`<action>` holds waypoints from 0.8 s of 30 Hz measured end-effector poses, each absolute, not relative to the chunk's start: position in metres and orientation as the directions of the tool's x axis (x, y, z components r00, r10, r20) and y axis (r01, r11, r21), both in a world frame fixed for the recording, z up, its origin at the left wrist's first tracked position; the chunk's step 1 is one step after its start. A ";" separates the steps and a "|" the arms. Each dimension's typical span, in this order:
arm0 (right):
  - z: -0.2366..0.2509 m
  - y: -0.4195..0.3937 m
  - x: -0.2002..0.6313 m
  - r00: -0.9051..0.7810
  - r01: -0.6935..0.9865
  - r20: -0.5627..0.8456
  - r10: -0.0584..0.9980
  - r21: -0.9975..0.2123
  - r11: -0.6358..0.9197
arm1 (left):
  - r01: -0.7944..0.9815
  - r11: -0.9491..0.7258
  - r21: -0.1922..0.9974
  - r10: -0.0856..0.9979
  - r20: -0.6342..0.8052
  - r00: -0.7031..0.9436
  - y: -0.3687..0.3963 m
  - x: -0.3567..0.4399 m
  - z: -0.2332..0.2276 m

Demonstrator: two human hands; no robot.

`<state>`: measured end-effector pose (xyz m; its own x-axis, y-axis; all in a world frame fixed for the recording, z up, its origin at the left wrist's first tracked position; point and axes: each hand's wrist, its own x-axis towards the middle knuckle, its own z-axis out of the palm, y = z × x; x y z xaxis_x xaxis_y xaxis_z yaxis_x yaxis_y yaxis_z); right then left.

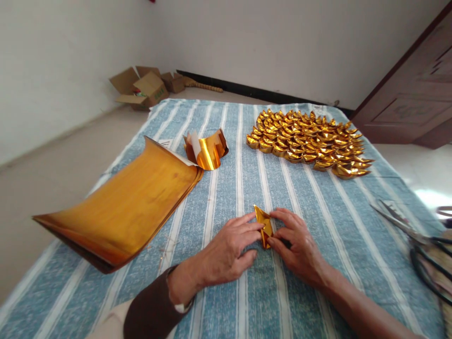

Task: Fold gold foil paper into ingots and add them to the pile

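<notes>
A small piece of folded gold foil paper [265, 230] stands between my hands on the striped cloth, creased into a narrow pointed shape. The thumb and fingers of my right hand [296, 242] pinch its right side. From the left, my left hand [231, 247] reaches in with fingers stretched out, their tips touching the paper and the thumb held apart. Farther off to the right sit rows of finished gold paper ingots [303, 139]. A stack of large gold foil sheets [134, 202] lies to the left with its corners curling up.
Beyond the stack are curled smaller gold foil pieces [210, 150]. Black-handled scissors [420, 240] lie at the right edge. The blue-and-white striped cloth [226, 197] covers the table. Open cardboard boxes [151, 87] sit on the floor by the wall; a brown wooden door [409, 89] stands right.
</notes>
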<state>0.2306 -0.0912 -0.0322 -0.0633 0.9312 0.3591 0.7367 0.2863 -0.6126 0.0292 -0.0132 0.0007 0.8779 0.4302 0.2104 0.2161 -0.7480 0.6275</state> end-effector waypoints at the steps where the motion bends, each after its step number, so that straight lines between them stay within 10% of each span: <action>1: -0.032 -0.091 0.230 -0.065 0.736 0.359 0.931 -0.613 0.288 | 0.216 -0.746 0.630 0.433 0.213 0.876 -0.012 0.029 0.000; 24: -0.026 -0.100 0.233 -0.301 0.770 0.414 0.859 -0.427 0.475 | 0.319 -0.779 0.539 0.508 0.246 0.825 -0.027 0.043 -0.002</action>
